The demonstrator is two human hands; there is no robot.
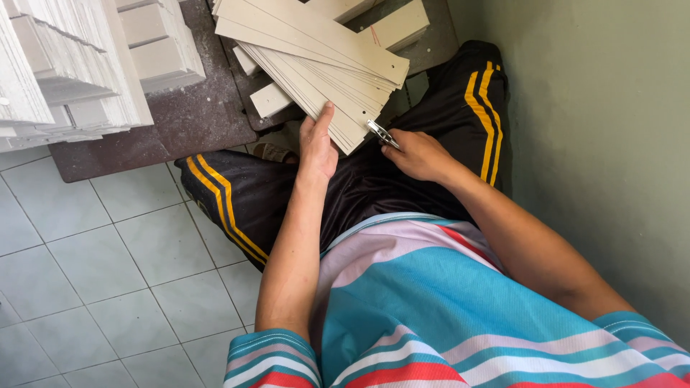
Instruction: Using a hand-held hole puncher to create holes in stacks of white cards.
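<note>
Pale grey floor tiles (pixel 108 287) fill the lower left of the frame, and a plain greenish wall (pixel 596 144) closes the right side. At upper left, a dark, scuffed board (pixel 187 122) lies on the tiles and carries stacks of white slats (pixel 72 65), which are cut off by the top and left edges. Seated person, seen from above: striped shirt at the bottom, black trousers with yellow stripes at centre. At top centre, a fanned bundle of beige strips (pixel 316 50) rests over pale wooden blocks (pixel 392 29); its far end is cut off by the frame's top edge. Left hand (pixel 318 147) lies flat, fingers extended, against the near end of the bundle, thumb along its edge. Right hand (pixel 417 154) is closed around a small metal tool (pixel 381 134) whose tip meets the bundle's lower corner; the tool's kind is hard to make out, since the fist hides its handle.
</note>
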